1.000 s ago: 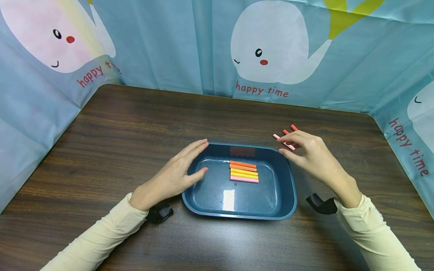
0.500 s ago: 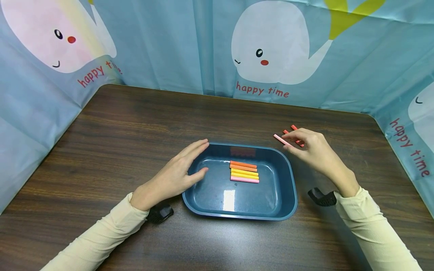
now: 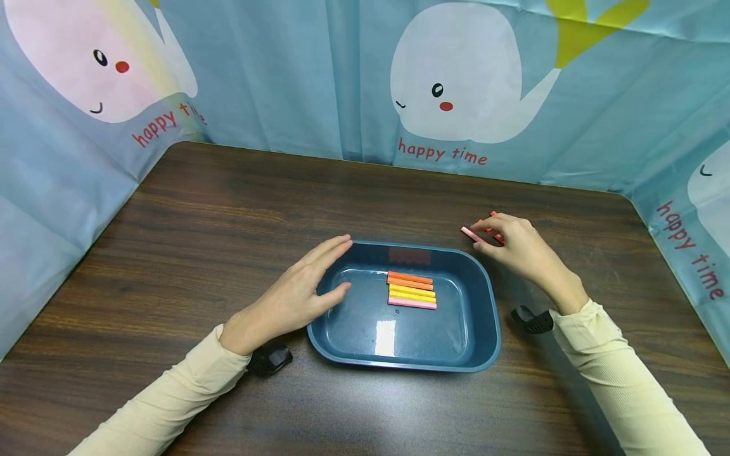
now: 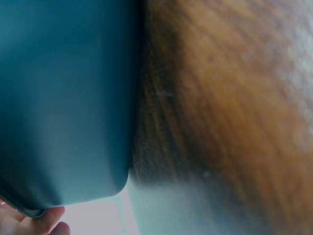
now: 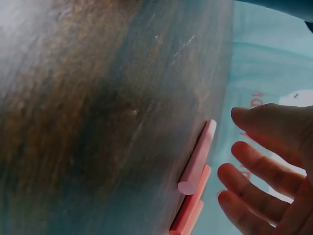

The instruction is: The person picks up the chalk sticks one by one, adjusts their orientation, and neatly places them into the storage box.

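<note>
A dark blue plastic tub [image 3: 405, 364] holds a row of orange, yellow and pink chalk sticks [image 3: 412, 291]. My left hand [image 3: 291, 297] lies at the tub's left rim, fingers straight and thumb reaching over the inside. In the left wrist view, fingertips [image 4: 44, 223] show at the rim. Behind the tub's right corner, my right hand [image 3: 521, 250] hovers over a pink chalk stick [image 5: 198, 159] on the table. Its thumb and fingers are apart and hold nothing. Red chalk sticks [image 5: 188, 215] lie just beyond the pink one, partly hidden by that hand in the head view.
The dark wooden table [image 3: 199, 221] stretches around the tub. A light blue curtain [image 3: 296, 82] with printed whales hangs behind and beside it. A black wrist device [image 3: 269, 360] sits under the left cuff, another black device [image 3: 533, 320] under the right.
My right hand has shifted slightly left over the pink and red chalk sticks, covering more of the red ones. The left hand and the tub stay in place.
</note>
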Tool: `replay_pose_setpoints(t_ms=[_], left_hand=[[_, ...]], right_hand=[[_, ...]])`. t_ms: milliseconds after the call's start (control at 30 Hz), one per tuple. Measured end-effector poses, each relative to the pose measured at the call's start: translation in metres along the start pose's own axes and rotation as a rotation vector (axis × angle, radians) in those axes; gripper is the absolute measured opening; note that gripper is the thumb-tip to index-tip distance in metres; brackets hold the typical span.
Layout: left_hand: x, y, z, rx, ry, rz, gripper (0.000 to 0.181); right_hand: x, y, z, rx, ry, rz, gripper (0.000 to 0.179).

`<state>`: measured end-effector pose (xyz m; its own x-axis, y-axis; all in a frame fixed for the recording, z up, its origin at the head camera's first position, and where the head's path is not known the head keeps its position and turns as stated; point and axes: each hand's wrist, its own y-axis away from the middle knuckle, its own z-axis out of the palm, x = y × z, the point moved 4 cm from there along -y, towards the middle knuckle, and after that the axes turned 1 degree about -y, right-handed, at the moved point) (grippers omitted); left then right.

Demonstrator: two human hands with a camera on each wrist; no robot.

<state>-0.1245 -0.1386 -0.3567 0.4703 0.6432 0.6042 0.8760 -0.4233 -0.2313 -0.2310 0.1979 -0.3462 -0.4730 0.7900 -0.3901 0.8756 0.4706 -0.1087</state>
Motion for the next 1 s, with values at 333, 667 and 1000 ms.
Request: replay_pose_setpoints(t_ms=[333,667,1000], left_hand=[[0.000,-0.001,0.000,-0.001,-0.002,-0.004,0.066],[0.000,-0.001,0.000,-0.013,0.010,-0.022,0.067],[0.000,0.000,0.000,-0.009,0.009,-0.013,0.067]], right_hand=[[0.004,-0.007,0.005,-0.053,0.036,0.022,0.029],[0.007,-0.010,0.011,-0.112,0.081,0.047,0.026],[0.005,-0.008,0.009,-0.103,0.124,0.105,0.030]])
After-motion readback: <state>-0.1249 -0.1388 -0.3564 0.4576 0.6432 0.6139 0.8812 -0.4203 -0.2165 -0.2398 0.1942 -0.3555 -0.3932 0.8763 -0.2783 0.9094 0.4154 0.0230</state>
